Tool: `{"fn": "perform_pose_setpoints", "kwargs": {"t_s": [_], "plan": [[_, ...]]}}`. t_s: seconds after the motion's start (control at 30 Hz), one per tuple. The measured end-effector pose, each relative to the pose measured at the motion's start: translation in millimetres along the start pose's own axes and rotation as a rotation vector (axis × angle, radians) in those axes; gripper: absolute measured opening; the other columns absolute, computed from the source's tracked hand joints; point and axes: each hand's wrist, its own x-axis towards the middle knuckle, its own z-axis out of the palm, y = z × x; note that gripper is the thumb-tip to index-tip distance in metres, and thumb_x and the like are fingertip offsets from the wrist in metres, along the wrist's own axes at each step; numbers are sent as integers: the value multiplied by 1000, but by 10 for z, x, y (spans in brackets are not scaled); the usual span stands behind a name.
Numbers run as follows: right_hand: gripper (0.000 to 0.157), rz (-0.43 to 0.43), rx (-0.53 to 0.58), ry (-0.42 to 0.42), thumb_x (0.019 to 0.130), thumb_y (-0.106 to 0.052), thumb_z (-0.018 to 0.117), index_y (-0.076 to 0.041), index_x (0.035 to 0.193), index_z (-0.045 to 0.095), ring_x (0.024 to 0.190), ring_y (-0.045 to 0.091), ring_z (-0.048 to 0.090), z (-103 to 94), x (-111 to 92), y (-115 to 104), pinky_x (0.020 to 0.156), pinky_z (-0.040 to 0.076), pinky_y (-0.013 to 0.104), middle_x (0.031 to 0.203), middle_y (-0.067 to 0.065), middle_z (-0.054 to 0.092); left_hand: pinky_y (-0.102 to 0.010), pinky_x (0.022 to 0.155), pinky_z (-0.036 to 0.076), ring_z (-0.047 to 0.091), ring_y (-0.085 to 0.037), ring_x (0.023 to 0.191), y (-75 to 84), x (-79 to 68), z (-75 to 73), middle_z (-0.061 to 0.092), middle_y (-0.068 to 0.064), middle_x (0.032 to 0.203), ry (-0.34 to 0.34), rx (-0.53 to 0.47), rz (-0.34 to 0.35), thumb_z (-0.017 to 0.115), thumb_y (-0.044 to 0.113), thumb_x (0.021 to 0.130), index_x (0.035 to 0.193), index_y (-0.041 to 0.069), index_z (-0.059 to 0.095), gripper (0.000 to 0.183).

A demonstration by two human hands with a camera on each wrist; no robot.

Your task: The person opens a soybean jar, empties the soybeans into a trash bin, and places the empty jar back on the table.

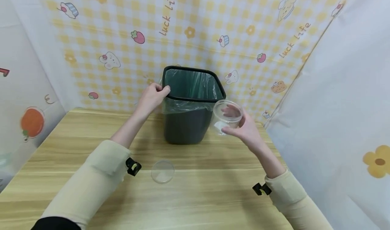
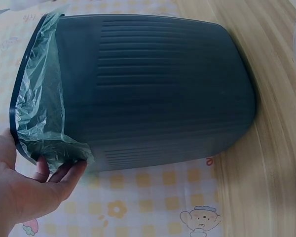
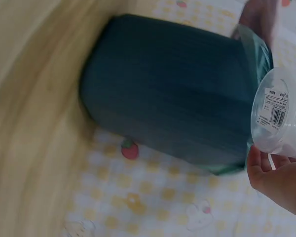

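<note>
A dark trash can (image 1: 186, 128) with a black rim stands on the wooden table, lined with a translucent green bag (image 2: 42, 94) folded over its edge. My left hand (image 1: 154, 96) grips the can's rim at its left corner, thumb over the edge, fingers outside against the bag. In my right hand (image 1: 248, 130) is a clear plastic cup (image 1: 226, 115), held just right of the can's front corner, its open mouth facing up. A white label with a barcode (image 3: 274, 109) is stuck on the cup's base. A round clear lid (image 1: 163, 171) lies flat on the table in front of the can.
Behind the can hangs a yellow checked cloth (image 1: 128, 20) with cartoon prints. White sheets (image 1: 344, 74) hang at both sides. The wooden tabletop (image 1: 195, 196) stretches toward me, and the can stands near its back edge.
</note>
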Motion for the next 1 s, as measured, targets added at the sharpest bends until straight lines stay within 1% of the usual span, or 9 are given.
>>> {"fn": "perform_pose_setpoints", "kwargs": {"t_s": [0.07, 0.17, 0.3, 0.4, 0.5, 0.67, 0.8, 0.87, 1.0], "plan": [[83, -7, -4, -24, 77, 7, 82, -8, 149, 45, 129, 16, 59, 107, -53, 99, 104, 47, 19, 143, 22, 59, -45, 95, 43, 52, -31, 108, -9, 2, 9, 56, -18, 126, 3, 6, -3, 48, 49, 101, 126, -1, 53, 56], [85, -15, -47, -61, 74, 2, 87, -9, 147, 47, 129, 22, 59, 242, -133, 239, 106, 46, 21, 140, 20, 61, -42, 90, 42, 52, -30, 105, -8, 14, 28, 56, -17, 122, -2, 16, -4, 47, 50, 101, 124, 1, 54, 55], [86, -6, -113, -118, 69, -5, 93, -10, 143, 50, 128, 28, 61, 408, -187, 410, 107, 50, 33, 136, 12, 66, -42, 91, 42, 52, -30, 105, -1, 32, 37, 55, -16, 121, 5, 9, -11, 47, 51, 101, 124, 2, 53, 55], [88, 15, -141, -157, 64, -7, 97, -8, 140, 52, 126, 30, 63, 533, -210, 528, 106, 51, 43, 136, 12, 67, -43, 95, 42, 52, -30, 108, 2, 36, 23, 55, -16, 124, 14, 1, -18, 48, 51, 101, 125, 2, 53, 55], [90, 37, -154, -192, 61, -9, 98, -6, 139, 53, 124, 32, 64, 646, -240, 639, 105, 51, 48, 135, 13, 68, -43, 95, 42, 52, -30, 109, -3, 34, 12, 56, -16, 124, 21, -8, -20, 48, 51, 101, 126, 2, 53, 55], [93, 87, -176, -254, 60, -13, 99, -6, 140, 52, 125, 33, 64, 762, -302, 771, 107, 50, 50, 133, 15, 67, -40, 91, 42, 51, -28, 106, -6, 28, 24, 55, -15, 121, 20, -25, -23, 48, 49, 102, 125, 2, 53, 53], [96, 123, -207, -296, 60, -14, 99, -7, 142, 50, 128, 35, 63, 821, -342, 832, 109, 49, 53, 136, 15, 66, -39, 89, 40, 50, -28, 104, -8, 32, 22, 53, -14, 118, 23, -21, -23, 47, 50, 102, 123, 2, 53, 53], [96, 130, -223, -310, 60, -14, 99, -8, 142, 50, 128, 37, 62, 837, -357, 854, 108, 49, 55, 138, 15, 66, -39, 90, 41, 50, -28, 104, -2, 36, 20, 54, -14, 118, 25, -16, -20, 47, 50, 102, 123, 2, 53, 53], [97, 111, -235, -335, 59, -12, 99, -6, 142, 50, 125, 40, 63, 860, -370, 915, 105, 49, 58, 138, 17, 65, -41, 93, 42, 51, -28, 106, -2, 52, 25, 55, -15, 121, 24, -20, -18, 48, 51, 102, 124, 1, 53, 55]]}}
